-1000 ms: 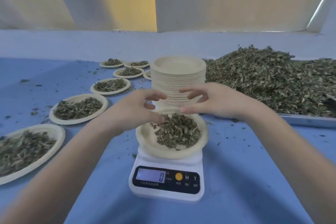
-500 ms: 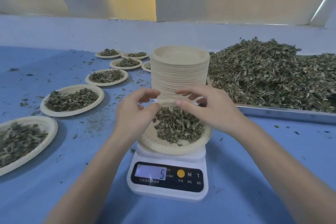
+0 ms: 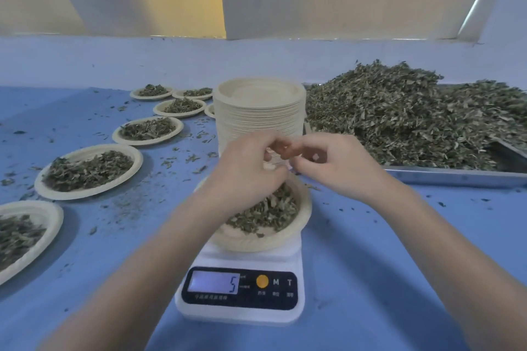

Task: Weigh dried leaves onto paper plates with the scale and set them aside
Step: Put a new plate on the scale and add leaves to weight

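Note:
A white digital scale (image 3: 242, 291) stands on the blue table, and its display reads 5. On it sits a paper plate (image 3: 285, 239) holding a small heap of dried leaves (image 3: 265, 214). My left hand (image 3: 245, 177) and my right hand (image 3: 336, 165) hover over the plate's far rim, in front of the bottom of a tall stack of empty paper plates (image 3: 258, 111). Both hands have curled fingers, and their fingertips meet. I see nothing held between them. My left hand hides the plate's far left part.
A big heap of dried leaves (image 3: 399, 117) fills a metal tray (image 3: 456, 177) at the right. Several filled plates line the left side, among them one (image 3: 88, 169) close by and another (image 3: 148, 129) farther back. Leaf crumbs lie scattered on the table.
Both hands rose from the plate's far rim and drew together until the fingertips met. The scale display changed to 5.

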A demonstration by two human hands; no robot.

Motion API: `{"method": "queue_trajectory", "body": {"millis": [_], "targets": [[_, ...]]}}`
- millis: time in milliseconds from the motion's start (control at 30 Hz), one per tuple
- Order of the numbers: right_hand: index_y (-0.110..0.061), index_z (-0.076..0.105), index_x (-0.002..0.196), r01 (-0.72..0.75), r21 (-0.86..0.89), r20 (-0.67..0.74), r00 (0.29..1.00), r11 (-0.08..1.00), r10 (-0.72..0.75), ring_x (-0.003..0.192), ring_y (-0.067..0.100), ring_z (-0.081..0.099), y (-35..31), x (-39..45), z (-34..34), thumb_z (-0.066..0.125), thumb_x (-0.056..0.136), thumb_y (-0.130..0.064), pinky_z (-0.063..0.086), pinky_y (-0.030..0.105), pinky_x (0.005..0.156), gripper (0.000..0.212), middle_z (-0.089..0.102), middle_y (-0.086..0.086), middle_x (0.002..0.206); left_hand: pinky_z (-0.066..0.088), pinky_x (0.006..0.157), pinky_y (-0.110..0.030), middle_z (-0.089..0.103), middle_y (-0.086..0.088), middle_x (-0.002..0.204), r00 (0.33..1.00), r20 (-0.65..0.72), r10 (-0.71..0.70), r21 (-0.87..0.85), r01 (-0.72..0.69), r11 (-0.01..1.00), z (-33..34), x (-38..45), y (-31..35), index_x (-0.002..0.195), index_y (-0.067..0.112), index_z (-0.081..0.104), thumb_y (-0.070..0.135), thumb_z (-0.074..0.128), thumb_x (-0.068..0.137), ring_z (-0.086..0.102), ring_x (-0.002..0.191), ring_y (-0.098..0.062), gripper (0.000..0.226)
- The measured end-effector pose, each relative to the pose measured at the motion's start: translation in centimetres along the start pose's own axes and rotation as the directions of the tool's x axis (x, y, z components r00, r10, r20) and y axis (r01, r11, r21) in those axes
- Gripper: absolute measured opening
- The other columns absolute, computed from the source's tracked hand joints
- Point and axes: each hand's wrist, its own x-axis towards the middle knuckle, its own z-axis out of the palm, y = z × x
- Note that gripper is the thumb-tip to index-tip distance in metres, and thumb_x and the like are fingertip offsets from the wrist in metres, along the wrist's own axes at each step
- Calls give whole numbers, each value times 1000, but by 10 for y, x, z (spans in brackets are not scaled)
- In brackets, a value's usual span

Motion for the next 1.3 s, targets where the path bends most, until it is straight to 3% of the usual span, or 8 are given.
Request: {"method": "queue_trajectory", "body": {"millis": [167,300,500,667,767,900,1133,1300], "targets": [[-35,65,77,-187,-206,-41,982,961,183,81,12,61,56,9,-37,65,82,-20,40,10,65,16,68,-9,81,36,69,-26,63,-7,99,961,270,51,283,-130,950,51,66,36,95,9,59,13,55,82,57,97,-26,14],[-32,64,110,-305,-405,-15,945,862,328,98,21,61,105,28,-56,71,80,-34,47,29,83,31,68,2,103,38,77,-27,59,-16,121,913,408,-21,434,-174,884,91,109,47,120,4,55,10,48,88,54,113,-31,34],[-33,53,127,-351,-558,128,859,752,496,112,26,56,145,58,-50,72,74,-51,42,26,80,59,60,6,125,39,72,-28,57,-21,122,834,499,-235,494,-51,868,126,144,37,117,-4,52,2,43,90,55,101,-30,30],[-22,68,98,-327,-370,82,921,870,381,95,18,61,153,68,-50,76,75,-23,38,17,70,24,69,3,103,42,60,-25,59,-18,113,840,460,-287,395,96,914,134,151,34,120,-2,46,3,47,87,59,95,-29,34],[-22,69,81,-406,47,-12,913,913,407,76,16,63,149,65,-61,75,76,-10,51,24,71,15,66,4,87,58,60,-32,56,-8,97,809,476,-345,147,313,938,129,157,31,132,6,34,0,60,80,67,77,-25,59],[-9,70,85,-431,582,107,881,689,461,73,10,68,127,62,-71,63,83,5,55,20,56,16,69,6,93,59,60,-25,47,-6,110,805,511,-303,-245,474,846,109,151,43,148,12,16,-12,62,78,67,77,-21,87],[-12,71,80,-252,677,116,964,691,238,66,4,69,50,50,-57,57,85,7,54,20,54,24,73,-5,71,56,85,-39,59,-27,112,883,406,-237,-442,417,794,38,96,55,122,-5,50,-24,52,77,67,90,-32,50],[-15,74,91,-104,476,105,993,874,61,81,18,70,-17,37,-20,64,79,3,59,30,70,24,73,5,90,53,89,-44,65,-19,109,907,305,-290,-296,379,877,-25,35,33,113,8,59,-9,72,67,65,100,-30,51]]}}
